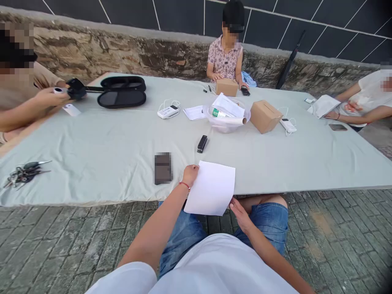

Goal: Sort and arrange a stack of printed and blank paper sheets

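Note:
A white sheet of paper [211,188] extends over the table's near edge, above my lap. My left hand [190,175] grips its upper left side, fingers closed round the edge. At the lower right edge, my right hand [240,213] holds the paper too, with the thumb near the margin and some fingers hidden beneath. Just beyond the sheet lies a black stapler [202,144]. A dark, blurred-out rectangular item [163,168] rests to the left of my left hand.
A bunch of keys [26,173] lies at far left. Farther back are an open black case [122,92], a clear bowl [226,124] with papers and a roll, and a cardboard box [266,116]. Three other people sit around the cloth-covered table [92,151]; a phone [338,127] lies right.

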Demonstrator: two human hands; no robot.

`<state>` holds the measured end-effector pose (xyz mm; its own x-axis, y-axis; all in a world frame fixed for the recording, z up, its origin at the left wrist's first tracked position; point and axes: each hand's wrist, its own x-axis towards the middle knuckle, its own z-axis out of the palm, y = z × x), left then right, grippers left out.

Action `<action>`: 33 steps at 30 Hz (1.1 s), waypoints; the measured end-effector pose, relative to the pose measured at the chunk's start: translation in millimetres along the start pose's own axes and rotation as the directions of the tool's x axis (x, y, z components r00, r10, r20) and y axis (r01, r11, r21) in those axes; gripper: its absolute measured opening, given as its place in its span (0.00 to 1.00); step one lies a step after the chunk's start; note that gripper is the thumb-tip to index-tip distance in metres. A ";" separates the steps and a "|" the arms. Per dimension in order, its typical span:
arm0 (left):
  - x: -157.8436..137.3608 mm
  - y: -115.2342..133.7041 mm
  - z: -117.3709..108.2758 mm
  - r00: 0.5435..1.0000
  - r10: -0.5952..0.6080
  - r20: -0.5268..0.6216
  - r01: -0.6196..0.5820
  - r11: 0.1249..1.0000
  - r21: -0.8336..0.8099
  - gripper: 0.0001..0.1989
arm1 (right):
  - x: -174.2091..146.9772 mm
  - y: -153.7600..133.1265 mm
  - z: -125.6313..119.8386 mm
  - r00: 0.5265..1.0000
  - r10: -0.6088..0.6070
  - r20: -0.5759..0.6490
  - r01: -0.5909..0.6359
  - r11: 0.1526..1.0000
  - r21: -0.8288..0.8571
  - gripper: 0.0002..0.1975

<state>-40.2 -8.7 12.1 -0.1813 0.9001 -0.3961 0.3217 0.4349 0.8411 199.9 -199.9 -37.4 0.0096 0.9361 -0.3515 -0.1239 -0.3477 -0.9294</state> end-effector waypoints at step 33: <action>-57.7 -28.7 17.5 0.955 -0.161 0.249 0.281 0.758 -0.589 0.10 | 84.9 -72.2 -66.5 0.956 0.095 -0.277 -0.110 0.993 -0.041 0.18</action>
<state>-22.8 -72.6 4.4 0.0061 0.7958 -0.6055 -0.3543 0.5680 0.7429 275.7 -98.7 -7.6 0.2725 0.8476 -0.4553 -0.0832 -0.4506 -0.8888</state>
